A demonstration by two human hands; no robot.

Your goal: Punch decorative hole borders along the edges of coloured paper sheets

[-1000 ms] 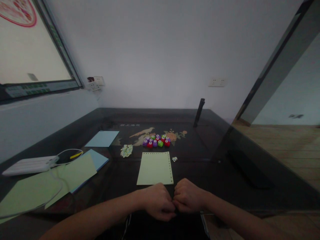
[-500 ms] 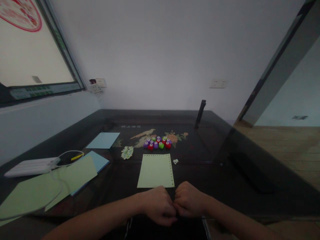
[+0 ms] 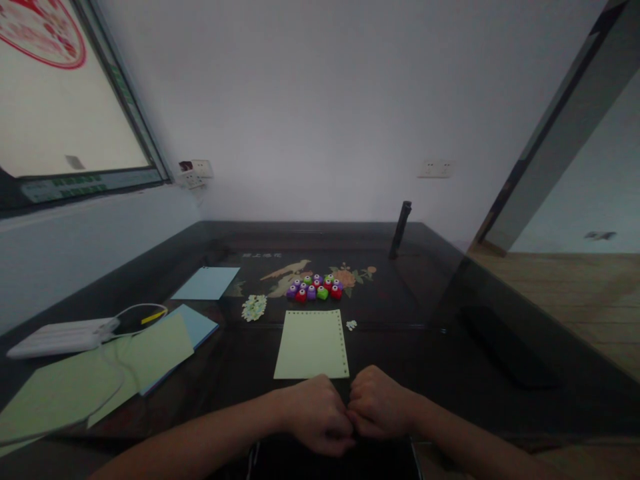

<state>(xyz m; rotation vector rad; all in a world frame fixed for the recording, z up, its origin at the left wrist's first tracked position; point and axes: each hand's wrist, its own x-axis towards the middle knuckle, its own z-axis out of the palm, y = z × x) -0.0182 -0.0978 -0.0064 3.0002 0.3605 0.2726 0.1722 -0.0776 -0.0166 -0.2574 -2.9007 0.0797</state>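
My left hand [image 3: 320,413] is curled into a fist at the table's near edge. Against it, knuckles touching, rests my right hand [image 3: 377,403], likewise closed. Nothing shows in either fist. Just beyond them lies a pale green sheet of paper [image 3: 313,343] with punched holes along its top and right sides. Behind the sheet sits a cluster of red, purple and green blocks with white-ringed dots [image 3: 314,288]. A pile of small pale flower-like pieces [image 3: 254,307] is to the sheet's left, and a few small white pieces [image 3: 351,325] lie to its right.
At the left are a blue sheet [image 3: 207,283], more green paper [image 3: 65,387] and a white power strip [image 3: 63,337] with a cable. A dark upright stick [image 3: 400,230] stands at the back right. A black flat object [image 3: 507,347] lies on the right.
The whole view has shifted very slightly, so things appear a little lower. Both fists stay together in the same place, and the things on the table have not moved.
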